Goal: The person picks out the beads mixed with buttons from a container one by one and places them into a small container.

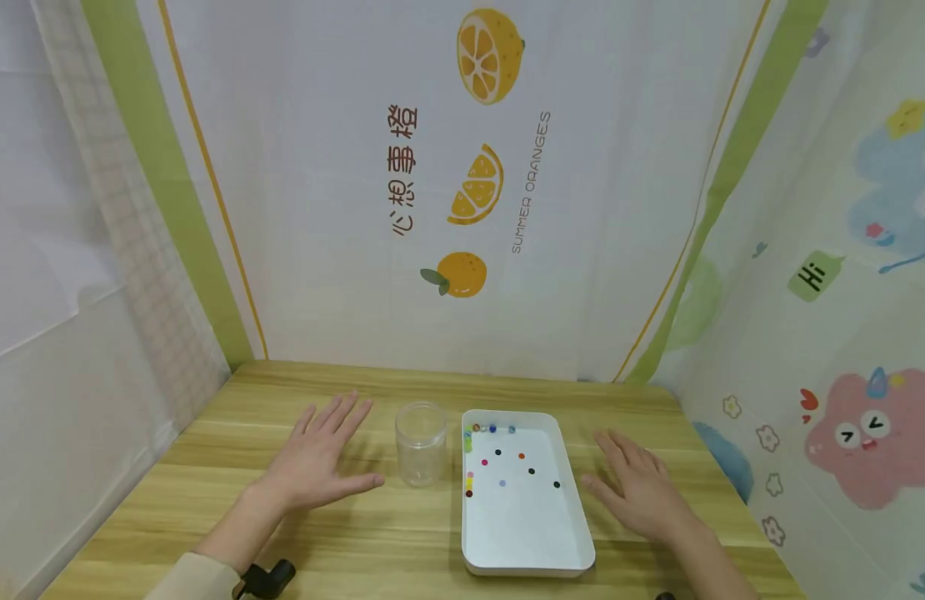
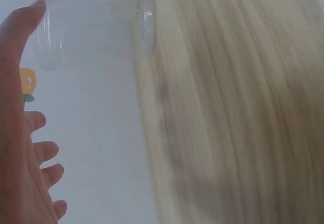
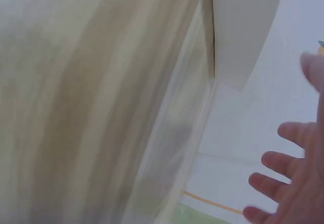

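My left hand [image 1: 312, 467] is held with fingers spread to the left of a clear plastic jar [image 1: 421, 446], its thumb pointing toward the jar. In the left wrist view the same jar [image 2: 96, 29] stands past the thumb. A white rectangular tray [image 1: 530, 533] lies right of the jar, with several small coloured beads [image 1: 492, 429] along its far and left sides and others scattered on its floor. Beside the tray's right wall is my right hand [image 1: 638, 492], fingers extended and holding nothing. The tray's outer wall [image 3: 243, 31] shows in the right wrist view.
Everything stands on a wood-grain table [image 1: 372, 550]. A white curtain [image 1: 320, 292] with orange prints hangs behind its far edge, and a cartoon-printed cloth [image 1: 830, 333] hangs on the right. A black device [image 1: 271, 577] is at my left wrist.
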A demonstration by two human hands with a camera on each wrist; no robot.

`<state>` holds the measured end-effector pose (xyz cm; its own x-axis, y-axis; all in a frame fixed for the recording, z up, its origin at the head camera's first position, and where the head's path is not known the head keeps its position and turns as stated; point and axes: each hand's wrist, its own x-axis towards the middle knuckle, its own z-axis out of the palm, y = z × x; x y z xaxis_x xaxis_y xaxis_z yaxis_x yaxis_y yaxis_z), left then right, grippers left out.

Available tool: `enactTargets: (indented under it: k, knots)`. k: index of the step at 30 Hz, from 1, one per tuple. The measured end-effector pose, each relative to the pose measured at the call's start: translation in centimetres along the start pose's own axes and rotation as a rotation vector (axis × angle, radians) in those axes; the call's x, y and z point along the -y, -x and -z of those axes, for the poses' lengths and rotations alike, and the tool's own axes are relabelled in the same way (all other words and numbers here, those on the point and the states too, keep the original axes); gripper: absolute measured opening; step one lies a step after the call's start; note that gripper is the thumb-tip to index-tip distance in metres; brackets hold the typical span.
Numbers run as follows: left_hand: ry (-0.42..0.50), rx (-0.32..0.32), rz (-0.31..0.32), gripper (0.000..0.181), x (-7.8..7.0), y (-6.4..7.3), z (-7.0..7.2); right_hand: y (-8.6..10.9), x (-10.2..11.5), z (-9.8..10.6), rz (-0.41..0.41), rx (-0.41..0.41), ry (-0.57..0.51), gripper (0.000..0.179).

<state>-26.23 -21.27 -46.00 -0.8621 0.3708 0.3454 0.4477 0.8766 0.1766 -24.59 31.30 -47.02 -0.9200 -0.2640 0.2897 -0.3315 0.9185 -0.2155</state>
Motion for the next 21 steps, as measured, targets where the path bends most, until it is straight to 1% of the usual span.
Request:
enactTargets:
  k: [2, 4, 8, 10, 11, 13, 17, 19, 21]
  knots:
    - [0.046, -0.009, 0.007, 0.111, -0.2, -0.1, -0.1, 0.0, -0.1, -0.1, -0.017, -0.018, -0.039, 0.071]
    - [0.132, -0.012, 0.025, 0.107, -0.4, -0.3, -0.3, -0.1, -0.2, -0.1, -0.063, -0.016, -0.103, 0.064]
    - [0.404, -0.013, 0.071, 0.094, -1.0, -1.0, -0.4, -0.5, 0.0, -0.2, -0.177, -0.009, -0.239, 0.052]
    - [0.531, -0.024, 0.074, 0.087, -1.1, -1.4, -0.6, -0.6, 0.1, -0.2, -0.198, -0.028, -0.287, 0.049]
    - [0.578, -0.036, 0.067, 0.083, -1.2, -1.6, -0.6, -0.6, 0.1, -0.2, -0.198, -0.037, -0.295, 0.047]
    - [0.642, -0.056, 0.046, 0.076, -1.4, -2.0, -0.8, -0.7, 0.2, -0.2, -0.193, -0.056, -0.304, 0.045]
    - [0.702, -0.075, 0.017, 0.073, -1.8, -2.9, -1.1, -0.9, 0.2, -0.1, -0.175, -0.084, -0.301, 0.042]
    - [0.717, -0.071, 0.018, 0.075, -2.0, -3.4, -1.3, -0.9, 0.2, -0.1, -0.170, -0.093, -0.304, 0.041]
    - [0.745, -0.059, 0.037, 0.078, -2.2, -3.8, -1.7, -1.0, 0.3, -0.1, -0.168, -0.096, -0.306, 0.041]
